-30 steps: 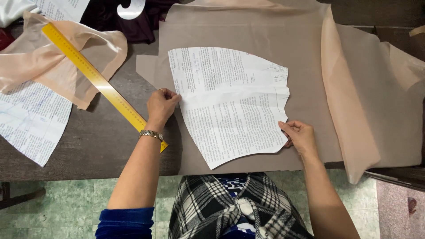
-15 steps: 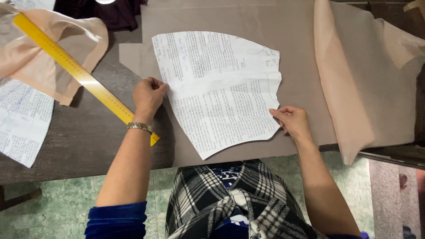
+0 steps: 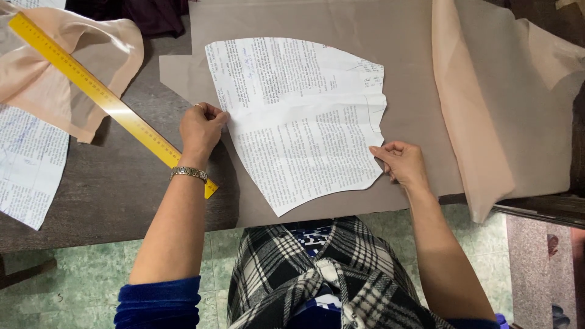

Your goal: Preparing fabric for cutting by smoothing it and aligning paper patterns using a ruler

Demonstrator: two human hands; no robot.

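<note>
On taupe fabric [image 3: 408, 73]: curved newsprint pattern [image 3: 298, 122]

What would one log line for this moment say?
left hand: on paper pattern piece, left edge | right hand: pinching its right edge | under it: taupe fabric | beside left arm: yellow ruler

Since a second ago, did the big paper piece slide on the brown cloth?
Cannot tell: the camera shifted. The paper piece seems to lie as before on the brown cloth, both hands at its edges.

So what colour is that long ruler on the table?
Yellow. The ruler shows best in the head view, by the left hand.
</note>
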